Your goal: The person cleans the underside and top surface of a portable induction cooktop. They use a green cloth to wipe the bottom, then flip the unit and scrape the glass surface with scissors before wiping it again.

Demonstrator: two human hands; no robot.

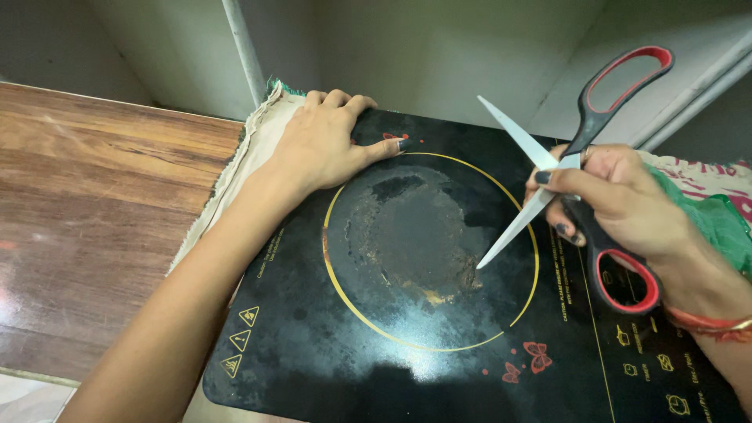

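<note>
Your right hand [619,200] grips the spread scissors [576,168], one tip on the black cooktop [313,345]'s burnt residue [415,235]; press hard and you may scratch the glass; your left hand [325,145], flat at the far-left corner, could get nicked on a slip.

yellow triangular warning labels [240,340], cooktop's near-left corner

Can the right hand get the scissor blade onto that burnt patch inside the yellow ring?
Probably yes: the right hand holds the open scissors with one blade tip at the burnt patch; the left hand rests clear.
</note>
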